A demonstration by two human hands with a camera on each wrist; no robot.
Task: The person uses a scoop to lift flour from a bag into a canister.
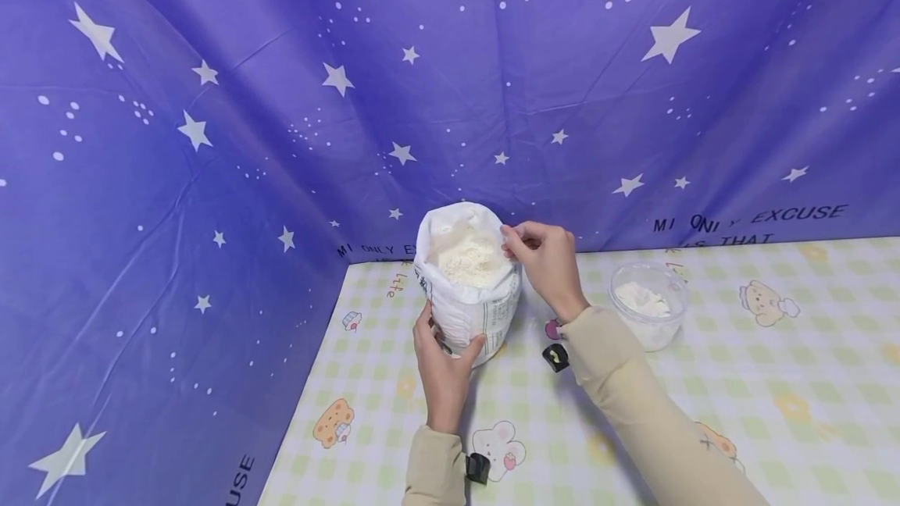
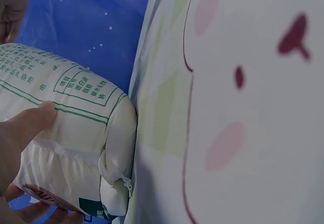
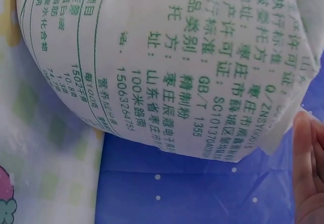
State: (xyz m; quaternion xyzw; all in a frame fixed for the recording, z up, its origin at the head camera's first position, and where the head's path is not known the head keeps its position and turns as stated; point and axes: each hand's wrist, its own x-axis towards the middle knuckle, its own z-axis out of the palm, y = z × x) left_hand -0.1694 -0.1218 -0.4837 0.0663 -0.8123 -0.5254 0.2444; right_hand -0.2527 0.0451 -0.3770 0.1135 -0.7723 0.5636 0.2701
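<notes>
I see the right hand (image 1: pixel 551 258) pinching the flour sack (image 1: pixel 485 318) up top, left hand (image 1: pixel 444 377) gripping it lower; a hard tug could spill flour (image 1: pixel 469 256) beside that pinch.

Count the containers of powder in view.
2: the bag, open-topped on the table by the curtain, and the tub, on the table to the bag's right. A small one behind the bag could be hidden.
</notes>
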